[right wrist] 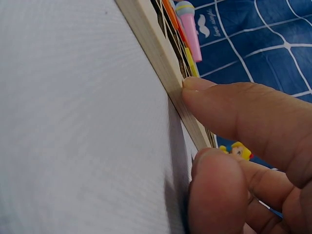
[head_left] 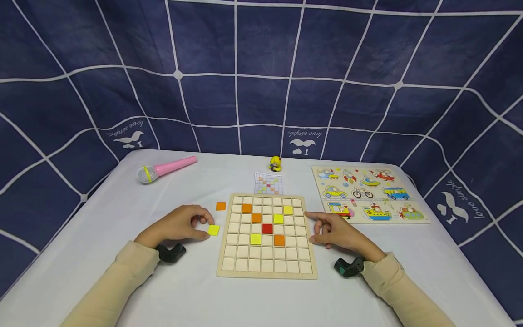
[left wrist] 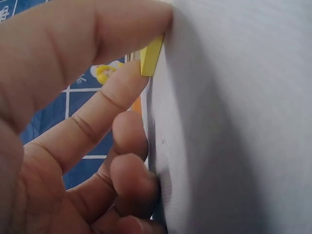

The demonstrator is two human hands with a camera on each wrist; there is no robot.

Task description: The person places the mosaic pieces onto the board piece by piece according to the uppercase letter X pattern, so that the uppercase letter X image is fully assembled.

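Note:
My left hand [head_left: 180,223] has its thumb and index finger on a yellow square tile [head_left: 214,230], pinching it at the table surface left of the board. In the left wrist view the tile [left wrist: 152,54] shows edge-on between thumb and index fingertip. An orange tile [head_left: 220,206] lies flat just beyond. The wooden grid board [head_left: 267,269] carries several orange and yellow tiles and a red tile [head_left: 267,229] in its squares. At its right edge, my right hand [head_left: 336,230] touches the rim with thumb and index fingertip; the right wrist view shows the thumb [right wrist: 202,95] against that rim.
Behind the board lies a printed pattern card [head_left: 268,183], with a small yellow-haired figurine [head_left: 275,164] past it. A pink toy microphone [head_left: 167,169] is at back left. To the right sits a wooden vehicle puzzle [head_left: 347,177]. Dark blue checked cloth [head_left: 261,100] hangs behind the table.

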